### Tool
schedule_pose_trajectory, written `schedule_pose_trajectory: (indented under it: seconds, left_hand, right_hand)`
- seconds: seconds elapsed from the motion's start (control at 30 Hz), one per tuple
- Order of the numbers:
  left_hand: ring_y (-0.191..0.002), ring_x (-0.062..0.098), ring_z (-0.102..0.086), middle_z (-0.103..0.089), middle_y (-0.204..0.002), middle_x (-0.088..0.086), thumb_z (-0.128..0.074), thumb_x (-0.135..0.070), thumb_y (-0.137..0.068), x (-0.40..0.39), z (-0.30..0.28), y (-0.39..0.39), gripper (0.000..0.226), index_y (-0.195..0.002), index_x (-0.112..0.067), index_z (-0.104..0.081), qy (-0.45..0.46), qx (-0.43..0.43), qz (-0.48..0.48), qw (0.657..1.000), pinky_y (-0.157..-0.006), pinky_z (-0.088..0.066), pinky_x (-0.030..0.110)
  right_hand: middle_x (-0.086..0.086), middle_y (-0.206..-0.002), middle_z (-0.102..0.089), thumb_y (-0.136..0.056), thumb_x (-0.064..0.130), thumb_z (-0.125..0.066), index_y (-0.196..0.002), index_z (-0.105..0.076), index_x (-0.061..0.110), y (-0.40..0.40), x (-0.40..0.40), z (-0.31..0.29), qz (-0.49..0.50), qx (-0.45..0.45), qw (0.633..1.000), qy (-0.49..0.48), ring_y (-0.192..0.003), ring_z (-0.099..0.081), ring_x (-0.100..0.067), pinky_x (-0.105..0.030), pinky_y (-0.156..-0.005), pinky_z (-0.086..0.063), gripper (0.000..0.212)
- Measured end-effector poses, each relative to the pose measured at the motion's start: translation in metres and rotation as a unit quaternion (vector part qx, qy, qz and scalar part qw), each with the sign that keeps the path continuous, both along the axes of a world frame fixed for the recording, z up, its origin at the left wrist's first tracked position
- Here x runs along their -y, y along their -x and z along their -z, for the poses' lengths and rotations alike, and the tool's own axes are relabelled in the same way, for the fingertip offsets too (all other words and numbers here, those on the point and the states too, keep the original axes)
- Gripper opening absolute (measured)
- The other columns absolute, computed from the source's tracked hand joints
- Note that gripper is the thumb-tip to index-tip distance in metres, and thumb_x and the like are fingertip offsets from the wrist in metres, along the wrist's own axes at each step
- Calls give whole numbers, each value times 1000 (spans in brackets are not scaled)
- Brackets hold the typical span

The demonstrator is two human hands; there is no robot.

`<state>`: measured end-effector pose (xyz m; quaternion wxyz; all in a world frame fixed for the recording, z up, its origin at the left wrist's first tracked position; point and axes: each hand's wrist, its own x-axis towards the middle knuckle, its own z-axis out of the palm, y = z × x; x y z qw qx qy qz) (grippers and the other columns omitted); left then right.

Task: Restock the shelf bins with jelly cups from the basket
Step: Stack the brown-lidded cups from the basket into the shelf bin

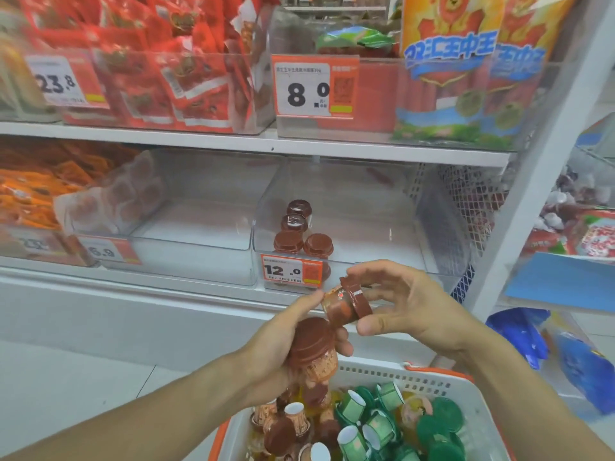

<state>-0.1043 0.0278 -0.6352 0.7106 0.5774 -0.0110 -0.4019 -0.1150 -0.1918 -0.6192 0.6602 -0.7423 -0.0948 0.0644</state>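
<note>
Brown-lidded jelly cups [312, 347] clutched in left grip [283, 344], another cup [346, 302] pinched by right grip [402, 301].

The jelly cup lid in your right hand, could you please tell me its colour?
Brown, on the jelly cup in the right hand; head view.

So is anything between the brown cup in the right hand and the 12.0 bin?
Nothing visible blocks it. The right hand holds the cup just in front of the bin, whose top is open; only the low front wall with its price tag must be cleared.
</note>
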Motion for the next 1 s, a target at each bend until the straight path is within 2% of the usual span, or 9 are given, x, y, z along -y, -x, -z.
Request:
schedule_pose_trajectory:
  seconds: [0.13,0.2,0.33,0.43,0.6,0.7,0.83,0.9,1.0]
  left_hand:
    - [-67,22,-58,-70,-88,16,-50,-59,-85,-1,-7,-2,54,-81,-10,-74,31,27,-26,999,-63,-42,33]
    - [-68,24,-57,-69,-87,17,-47,-57,-88,-2,-14,-5,53,-78,-13,-75,34,48,-48,997,-63,-40,34]
    - [-75,27,-56,-69,-84,15,-45,-51,-94,-6,-17,-16,50,-80,-15,-77,40,61,-101,992,-62,-35,33]
    - [-60,27,-57,-69,-80,20,-42,-42,-95,-8,-13,-24,48,-82,-6,-71,29,34,-168,985,-59,-33,32]
    - [-50,25,-53,-68,-75,20,-47,-29,-92,-7,-8,-28,36,-70,-9,-67,-24,-3,-193,981,-56,-34,29]
    - [-48,25,-54,-67,-71,18,-45,-29,-95,-6,-2,-34,38,-72,-7,-67,-55,-12,-199,978,-50,-34,25]
    - [-47,24,-58,-69,-67,13,-45,-33,-97,-4,15,-42,37,-82,-8,-67,-92,-38,-202,974,-47,-43,23]
    - [-50,24,-60,-71,-71,12,-44,-35,-97,-3,23,-46,37,-91,-7,-69,-101,-46,-194,975,-45,-44,22]
    - [-52,23,-64,-74,-79,13,-47,-35,-97,-6,26,-51,35,-101,-7,-68,-112,-54,-193,973,-48,-48,24]
  right_hand:
    - [-11,-118,-70,-76,24,-78,-127,-62,18,-6,-10,-17,7,-33,999,-37,-102,-67,-31,-34,-85,-56,54]
    - [-14,-115,-71,-77,38,-78,-122,-66,16,-15,-15,-26,15,-40,999,-7,-99,-66,-30,-35,-84,-54,52]
    - [-22,-113,-70,-77,30,-79,-114,-72,10,-40,-25,-39,7,-41,999,34,-96,-63,-25,-40,-87,-46,43]
    - [-18,-107,-73,-71,31,-81,-107,-75,8,-59,-31,-47,45,-44,997,50,-91,-65,-21,-37,-86,-47,43]
    - [-10,-90,-73,-76,20,-83,-101,-75,2,-120,-31,-50,189,-16,979,76,-74,-63,-13,-24,-70,-49,32]
    - [-6,-83,-72,-74,21,-87,-92,-74,5,-162,-28,-36,259,-14,958,125,-77,-64,-19,-28,-71,-51,28]
    - [-2,-91,-69,-78,33,-83,-83,-69,15,-206,-28,-19,266,-47,926,264,-81,-63,-15,-28,-81,-51,23]
    - [-1,-101,-71,-80,43,-79,-92,-74,14,-220,-31,-8,244,-57,897,363,-86,-63,-16,-26,-80,-51,31]
    - [-5,-112,-72,-77,33,-83,-103,-77,11,-231,-38,5,241,-53,894,375,-103,-66,-23,-34,-96,-52,35]
